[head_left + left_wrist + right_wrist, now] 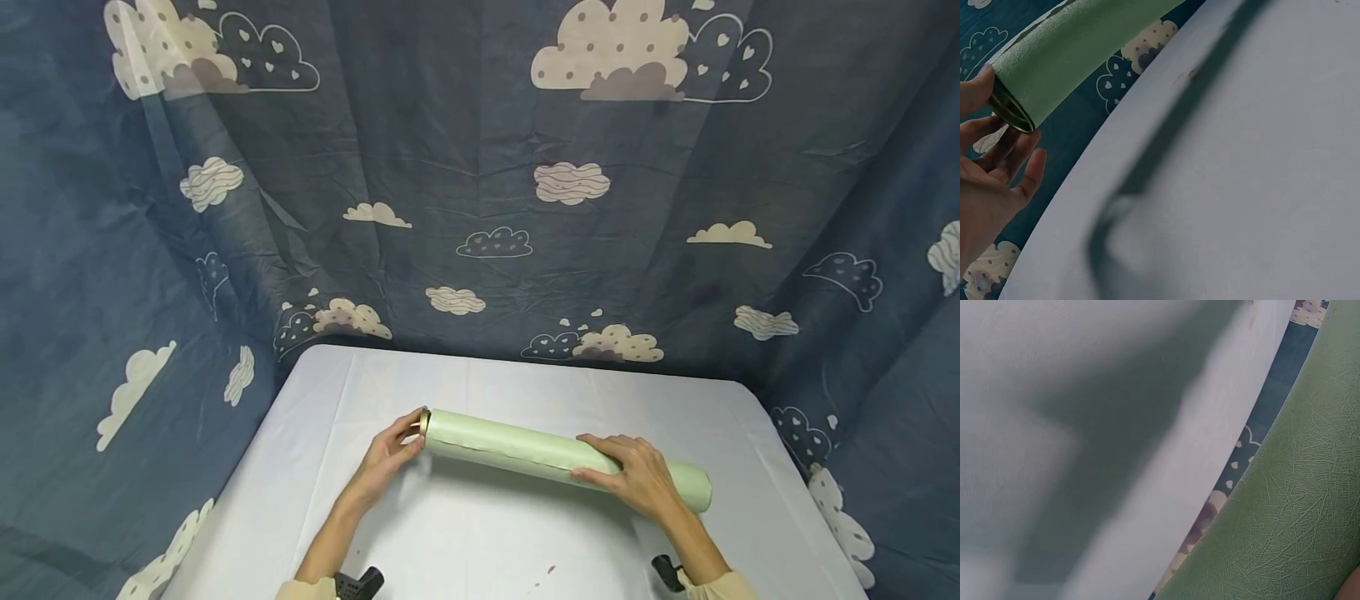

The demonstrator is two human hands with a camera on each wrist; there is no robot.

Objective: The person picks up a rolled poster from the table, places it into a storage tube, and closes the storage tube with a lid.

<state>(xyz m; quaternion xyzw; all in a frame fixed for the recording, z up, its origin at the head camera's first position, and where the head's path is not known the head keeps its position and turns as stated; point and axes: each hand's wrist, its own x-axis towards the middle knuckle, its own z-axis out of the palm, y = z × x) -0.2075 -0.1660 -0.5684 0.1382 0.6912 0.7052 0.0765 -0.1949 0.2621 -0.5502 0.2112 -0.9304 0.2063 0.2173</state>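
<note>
A long light-green tube (502,443) with a textured surface and a lengthwise seam is held above the white table. At its left end, my left hand (384,461) pinches the gold-coloured end piece (424,423) between thumb and fingers. The left wrist view shows the thumb on one side of that shiny rim (1015,112) and fingertips on the other. My right hand (641,477) grips the tube nearer its right end, thumb on the near side and fingers over the top. Only a sliver of the right hand appears in the right wrist view, beside the green surface (1291,512).
The white table (420,542) carries the tube's shadow and a few small brown specks (552,569). Dark blue cloth (480,150) printed with clouds hangs behind the table and on both sides. Black straps with small devices (360,583) sit at the wrists.
</note>
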